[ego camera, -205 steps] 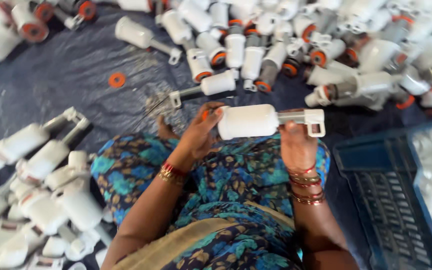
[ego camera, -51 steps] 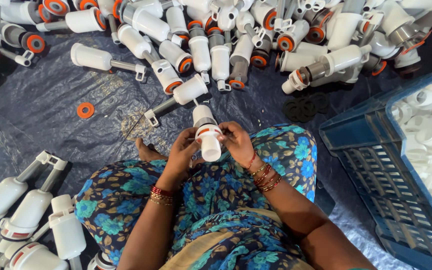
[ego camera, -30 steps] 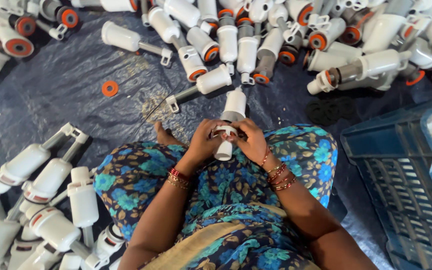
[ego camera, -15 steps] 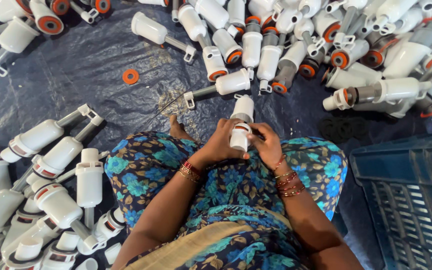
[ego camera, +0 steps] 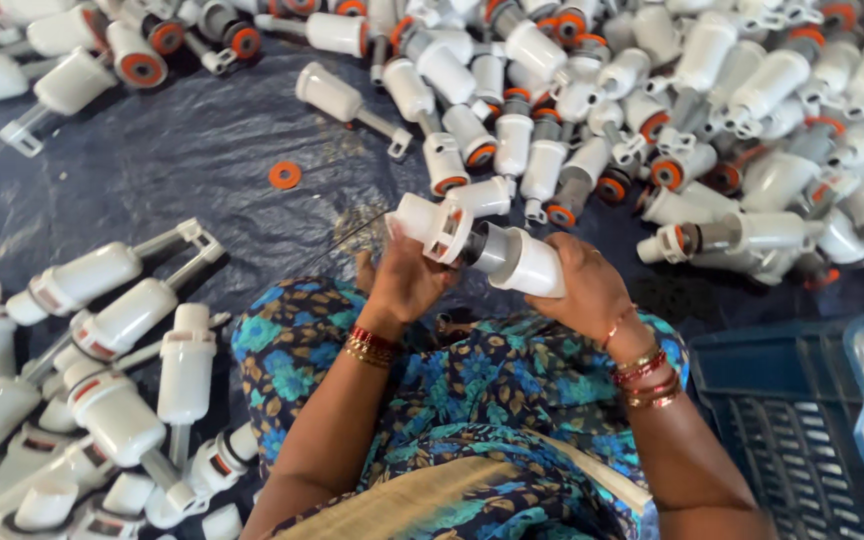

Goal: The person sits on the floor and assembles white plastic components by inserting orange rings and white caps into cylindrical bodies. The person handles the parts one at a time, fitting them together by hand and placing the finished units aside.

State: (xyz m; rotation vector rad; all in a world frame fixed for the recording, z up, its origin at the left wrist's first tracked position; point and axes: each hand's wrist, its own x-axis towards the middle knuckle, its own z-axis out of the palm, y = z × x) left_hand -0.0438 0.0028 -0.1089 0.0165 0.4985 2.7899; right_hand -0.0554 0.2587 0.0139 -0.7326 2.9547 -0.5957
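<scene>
White plastic float valve [ego camera: 492, 250], upright before, now lies sideways, each hand's grip clamping it.

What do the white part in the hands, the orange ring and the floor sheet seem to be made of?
White part: likely moulded plastic, smooth, slightly glossy. Orange ring: probably rubber or soft plastic, flat and matte. Floor sheet: apparently thin plastic film, dark, creased, with shiny highlights.

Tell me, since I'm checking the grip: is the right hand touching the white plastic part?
Touching. The head view shows the right hand wrapped around the white plastic part, with no gap; the left hand grips its other end.
</scene>
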